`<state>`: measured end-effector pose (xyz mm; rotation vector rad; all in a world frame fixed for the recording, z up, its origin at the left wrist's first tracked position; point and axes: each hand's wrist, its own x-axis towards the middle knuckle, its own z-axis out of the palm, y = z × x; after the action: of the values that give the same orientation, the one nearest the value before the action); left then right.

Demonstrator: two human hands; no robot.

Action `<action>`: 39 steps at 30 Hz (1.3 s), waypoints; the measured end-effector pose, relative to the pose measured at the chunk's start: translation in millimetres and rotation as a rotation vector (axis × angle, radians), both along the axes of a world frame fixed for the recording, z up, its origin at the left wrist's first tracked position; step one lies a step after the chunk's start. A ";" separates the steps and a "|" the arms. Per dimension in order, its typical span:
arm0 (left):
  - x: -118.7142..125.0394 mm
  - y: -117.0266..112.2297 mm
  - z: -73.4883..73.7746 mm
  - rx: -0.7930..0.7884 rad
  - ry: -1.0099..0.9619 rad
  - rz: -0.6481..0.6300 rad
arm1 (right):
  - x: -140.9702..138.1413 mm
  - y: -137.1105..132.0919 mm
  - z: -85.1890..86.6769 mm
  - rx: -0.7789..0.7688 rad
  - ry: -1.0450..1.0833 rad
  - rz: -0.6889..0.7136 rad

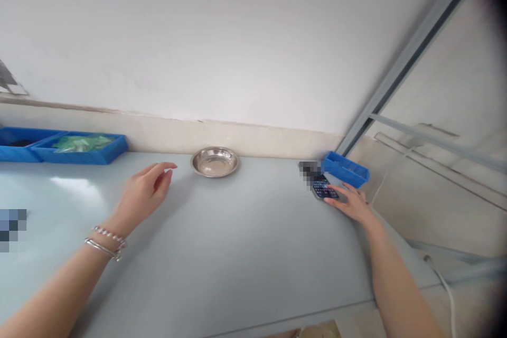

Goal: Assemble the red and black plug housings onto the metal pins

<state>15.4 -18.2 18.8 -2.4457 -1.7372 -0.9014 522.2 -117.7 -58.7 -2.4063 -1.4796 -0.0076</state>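
Observation:
My left hand (143,190) hovers over the pale blue table (237,243), fingers loosely spread and holding nothing. It is a little left of a small steel bowl (215,161) at the table's back edge. Two bracelets circle the left wrist. My right hand (350,202) lies at the table's right edge with its fingers flat on a phone (324,189) whose screen is lit. Just behind the phone stands a small blue tray (346,169).
Two blue bins stand at the back left; the nearer blue bin (81,149) holds green plastic-wrapped items. A white wall rises behind the table. A metal frame (400,68) and a white cable (447,290) lie beyond the right edge.

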 end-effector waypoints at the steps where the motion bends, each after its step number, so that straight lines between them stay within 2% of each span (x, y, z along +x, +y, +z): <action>1: 0.3 -0.3 0.5 0.000 0.006 0.004 | -1.2 0.0 1.0 -0.008 -0.001 0.001; 14: 1.9 -1.0 1.3 0.002 0.002 0.019 | 2.4 0.3 -2.9 0.014 -0.030 0.014; 19: 1.8 -0.8 0.7 0.015 -0.006 0.013 | 2.7 1.0 -2.2 0.060 -0.055 0.098; 24: 3.2 -1.5 1.3 0.013 -0.019 0.036 | 3.4 2.6 -2.0 0.027 -0.042 0.117; 30: 2.9 -0.7 1.1 0.005 -0.007 0.039 | -0.1 1.9 -2.2 -0.006 -0.028 0.038; 39: 1.9 -0.4 0.0 0.022 -0.008 0.023 | 0.0 0.7 -0.9 0.004 -0.025 0.030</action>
<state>17.3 -18.6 18.8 -2.4070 -1.7444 -0.9248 522.2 -117.0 -59.5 -2.3892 -1.5249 -0.0339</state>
